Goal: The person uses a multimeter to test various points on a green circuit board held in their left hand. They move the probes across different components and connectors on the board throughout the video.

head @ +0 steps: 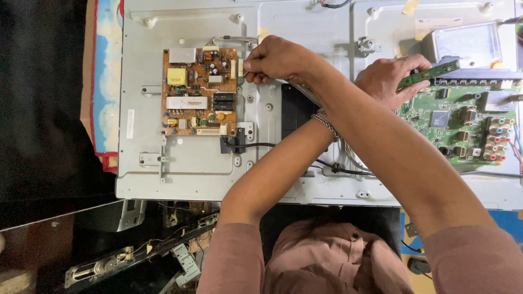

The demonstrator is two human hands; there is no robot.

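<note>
Arms crossed: right hand (275,59) pinches a white connector (240,67) beside the brown power board (199,92); left hand (388,80), right of it, grips a narrow green strip board (430,74).

Brown board (199,92) lies left of green board (463,122).

Two hands (275,59) (389,79), perhaps three circuit boards (199,91) (463,120) (427,74), one metal panel (185,163).

By my fingers, the chassis (190,163) is matt grey sheet metal; the brown board (199,91) looks dull, the green board (463,122) glossy.
</note>
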